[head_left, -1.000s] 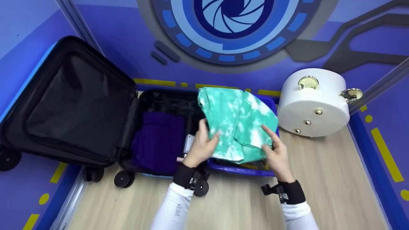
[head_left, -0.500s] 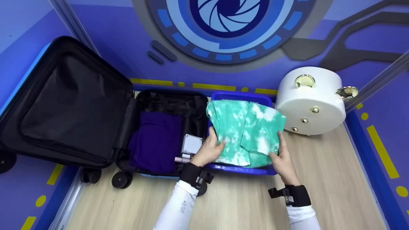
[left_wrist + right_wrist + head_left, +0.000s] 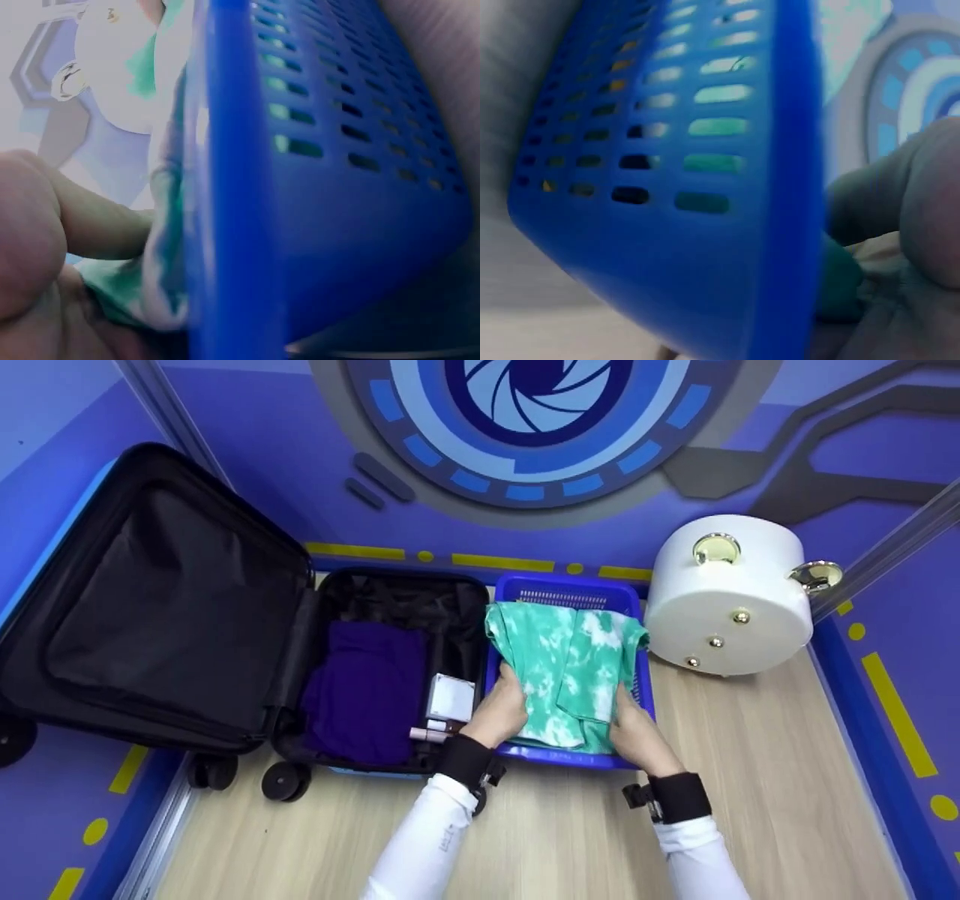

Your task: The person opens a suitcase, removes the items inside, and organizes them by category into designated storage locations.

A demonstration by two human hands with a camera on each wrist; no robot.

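A folded green-and-white tie-dye garment (image 3: 551, 675) lies within the blue plastic basket (image 3: 568, 585), covering most of its opening. My left hand (image 3: 501, 709) grips the garment's left side by the basket's near left corner. On the opposite side, my right hand (image 3: 637, 735) holds its right edge, where the cloth bends up. In the left wrist view, the thumb (image 3: 101, 225) presses on the cloth (image 3: 169, 255) beside the basket rim (image 3: 232, 187). The right wrist view has green cloth (image 3: 840, 281) between the hand and the rim. Fingers under the cloth are mostly hidden.
Left of the basket lies an opened black-lined suitcase (image 3: 450, 600) holding a folded purple cloth (image 3: 367, 690), a white box (image 3: 451, 697) and a pink tube (image 3: 427, 734). A white drum-shaped case (image 3: 731, 600) with gold knobs stands right, against the patterned wall.
Both hands have lowered the garment from above the basket into it. The right hand has moved left, bringing the garment's right edge inside the rim. The white box has come into fuller view.
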